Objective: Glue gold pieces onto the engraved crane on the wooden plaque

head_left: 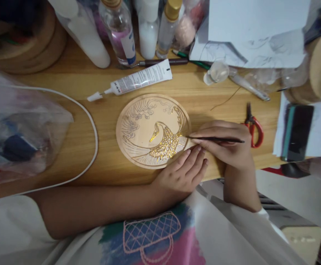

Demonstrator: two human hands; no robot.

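A round wooden plaque [138, 129] lies on the table, carved with a crane [166, 141] and wave lines. Gold wire outlines the bird's head, neck and feathers, while the waves at the upper left show dark drawn lines. My right hand [223, 141] is closed around slim dark tweezers [226, 140], their tip at the gold lines by the plaque's right edge. Laid out with its fingers stretched, my left hand [182, 171] rests at the lower right rim, fingertips near the right hand. Whether a loose wire sits in the tip is too small to tell.
Above the plaque lies an uncapped white glue tube [140, 79]. Bottles [121, 36] line the back. Red-handled pliers [255, 129] and a phone [298, 132] are at the right. A white cable [95, 140] and a plastic bag [24, 129] lie left. Papers [254, 33] are at the back right.
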